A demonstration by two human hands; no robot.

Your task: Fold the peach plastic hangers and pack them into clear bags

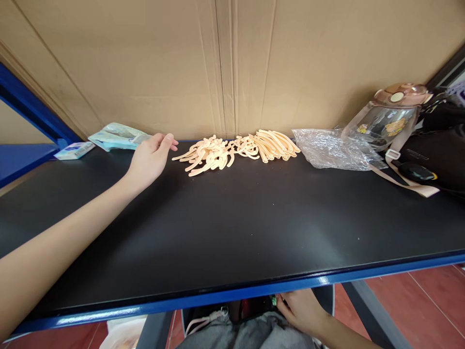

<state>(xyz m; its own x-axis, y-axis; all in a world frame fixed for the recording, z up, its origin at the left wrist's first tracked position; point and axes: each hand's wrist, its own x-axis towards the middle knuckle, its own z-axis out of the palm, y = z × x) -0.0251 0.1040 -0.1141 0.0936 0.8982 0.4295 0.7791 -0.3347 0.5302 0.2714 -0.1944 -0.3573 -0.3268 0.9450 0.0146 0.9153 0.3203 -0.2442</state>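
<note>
On the black tabletop, my left hand [150, 157] hovers just left of a loose pile of peach-coloured, curved, strip-like pieces [209, 154]. Its fingers are loosely bent and apart from the thumb's tip, with nothing visible in them. To the right, more of these pieces lie as a neater bundle [278, 144], with several small curled ones [247, 145] between. My right hand [300, 310] is below the table's front edge, above my lap. Its fingers are closed at a small green thing [273, 300], mostly hidden, whose kind I cannot make out.
A light blue soft packet [118, 138] and a small box-like pack [74, 150] lie behind my left hand. At the right are a clear plastic bag [334, 150], a strapped drinking bottle [394, 116] and a black bag [441, 155]. Cardboard [145, 63] stands along the back.
</note>
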